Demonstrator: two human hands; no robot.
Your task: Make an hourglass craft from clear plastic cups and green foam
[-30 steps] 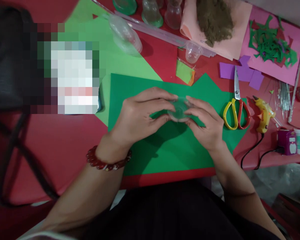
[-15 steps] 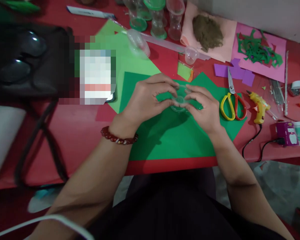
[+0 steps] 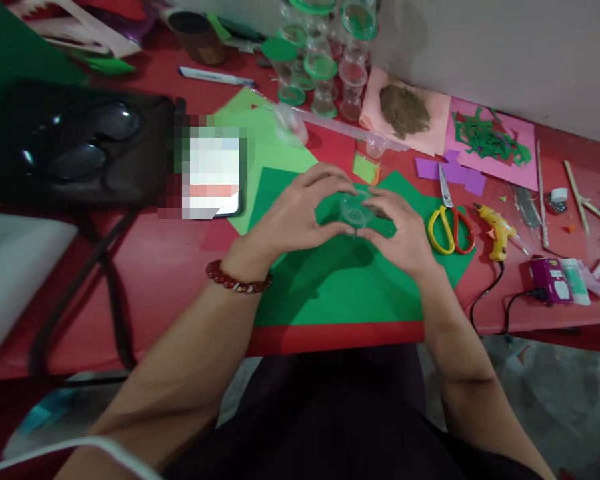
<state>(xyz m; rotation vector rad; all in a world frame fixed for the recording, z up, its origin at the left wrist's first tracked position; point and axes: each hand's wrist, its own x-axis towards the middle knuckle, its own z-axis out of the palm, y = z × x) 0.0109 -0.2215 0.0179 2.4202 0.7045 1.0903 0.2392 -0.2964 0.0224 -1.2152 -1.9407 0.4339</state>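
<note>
A clear round plastic piece is held between my two hands, above green paper. My left hand has its fingers curved around the piece's left side, thumb at the near edge. On the other side my right hand grips it with fingers at the far edge and thumb at the near edge. Scissors with yellow and red handles lie to the right of my right hand. Beyond my hands is a small light-green paper.
Clear cups with green rims are stacked at the back. A yellow glue gun, a purple box and shredded green paper lie right. Left are a phone and a black bag with glasses on it.
The view has tilted up, showing more of the table's back. The round piece is now tipped with its face more towards me, and my left fingers are spread a little wider.
</note>
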